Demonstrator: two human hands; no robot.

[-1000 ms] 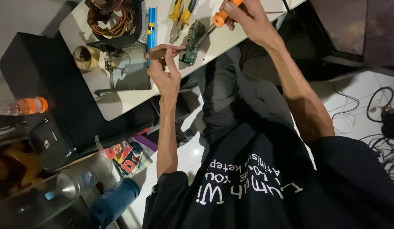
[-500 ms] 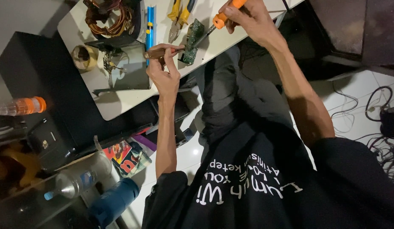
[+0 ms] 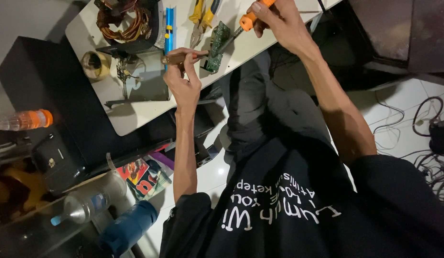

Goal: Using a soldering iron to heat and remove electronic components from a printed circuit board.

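— What's each hand doing?
— Left hand (image 3: 184, 81) clamps a brown tool (image 3: 176, 58); right hand (image 3: 279, 24) grips an orange iron (image 3: 241, 26), both tips at the board (image 3: 216, 45) on the table (image 3: 136, 119).
— Nearby?
— Pliers (image 3: 203, 12), blue tube (image 3: 169, 24), wire coil (image 3: 124, 21) just behind.

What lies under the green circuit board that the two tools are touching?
The green circuit board rests on the white tabletop, near its front edge. Yellow-handled pliers lie just beyond it. Whatever sits directly beneath the board is covered by it, and the left hand hides its near corner.
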